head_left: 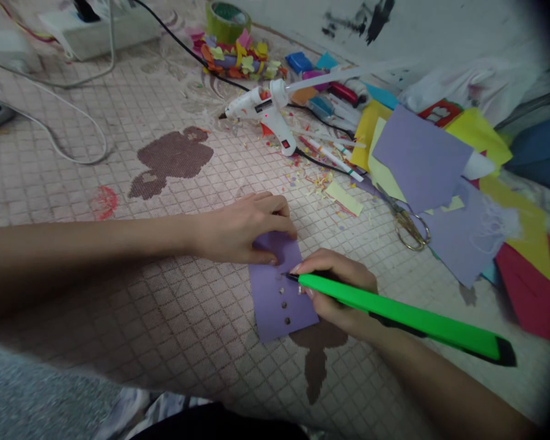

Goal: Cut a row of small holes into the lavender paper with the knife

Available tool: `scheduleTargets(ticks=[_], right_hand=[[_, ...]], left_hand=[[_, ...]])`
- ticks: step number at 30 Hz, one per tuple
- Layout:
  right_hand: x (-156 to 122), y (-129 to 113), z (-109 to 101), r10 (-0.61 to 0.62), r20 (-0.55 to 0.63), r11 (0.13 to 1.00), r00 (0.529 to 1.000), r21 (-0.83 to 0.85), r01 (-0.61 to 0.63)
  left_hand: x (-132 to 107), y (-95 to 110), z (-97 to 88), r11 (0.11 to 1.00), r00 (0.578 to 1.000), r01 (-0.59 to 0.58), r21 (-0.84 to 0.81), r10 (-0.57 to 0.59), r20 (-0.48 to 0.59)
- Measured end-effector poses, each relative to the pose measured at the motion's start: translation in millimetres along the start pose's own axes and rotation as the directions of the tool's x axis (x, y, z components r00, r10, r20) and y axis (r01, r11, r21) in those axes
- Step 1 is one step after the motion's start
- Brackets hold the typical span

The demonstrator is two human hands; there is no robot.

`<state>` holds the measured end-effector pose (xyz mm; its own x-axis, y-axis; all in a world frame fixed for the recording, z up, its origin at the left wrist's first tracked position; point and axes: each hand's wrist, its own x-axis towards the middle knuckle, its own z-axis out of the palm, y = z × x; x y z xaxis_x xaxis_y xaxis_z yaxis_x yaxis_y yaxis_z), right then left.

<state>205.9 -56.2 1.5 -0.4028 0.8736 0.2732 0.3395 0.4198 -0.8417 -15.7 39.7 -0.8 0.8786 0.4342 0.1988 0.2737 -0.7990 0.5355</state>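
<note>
Three dark round marks (pixel 284 304) show clearly in a line down the lilac paper strip (pixel 268 299), with a possible fourth, paler one up by the blade end. Below the lowest mark and along both sides, the strip is bare. It lies flat on the quilted tile-pattern mat (pixel 187 318), just in front of you and between your hands. Its long axis runs roughly away from you, with a slight tilt, and its narrower end points toward the scrap pile.

Your left hand (pixel 242 229) pins the far end, fingers (pixel 275 223) curled together and pressing down on the paper. Your right hand (pixel 337 287) has its fingers closed around the neon-green craft knife (pixel 394 311), whose dark tip touches the strip near the top mark. Hot glue gun (pixel 261 110) lies well beyond; brass-handled scissors (pixel 410 229) sit near the coloured sheets.
</note>
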Motion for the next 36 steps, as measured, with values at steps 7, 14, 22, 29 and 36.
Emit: scheduleTargets(ticks=[7, 14, 22, 29, 36], right_hand=[[1.3, -0.2, 1.7, -0.020, -0.007, 1.000, 1.000, -0.016, 0.020], [2.5, -1.1, 1.2, -0.055, 0.010, 0.998, 0.998, -0.037, 0.055], [0.4, -1.9, 0.1, -0.020, -0.007, 0.999, 1.000, -0.036, 0.019], [1.0, -1.3, 1.0, -0.019, -0.002, 1.000, 1.000, -0.023, 0.019], [1.8, -1.7, 1.5, -0.028, 0.007, 0.999, 1.000, -0.034, 0.029]], left_hand=[[-0.8, 0.4, -0.5, 1.000, 1.000, 0.000, -0.010, 0.000, 0.005], [-0.4, 0.2, -0.2, 1.000, 1.000, 0.001, -0.001, -0.001, 0.004], [0.0, 0.6, -0.3, 1.000, 1.000, 0.002, -0.007, -0.002, 0.006], [-0.1, -0.3, 0.3, 1.000, 1.000, 0.000, -0.012, 0.000, 0.004], [-0.6, 0.4, 0.4, 1.000, 1.000, -0.003, -0.005, 0.003, -0.005]])
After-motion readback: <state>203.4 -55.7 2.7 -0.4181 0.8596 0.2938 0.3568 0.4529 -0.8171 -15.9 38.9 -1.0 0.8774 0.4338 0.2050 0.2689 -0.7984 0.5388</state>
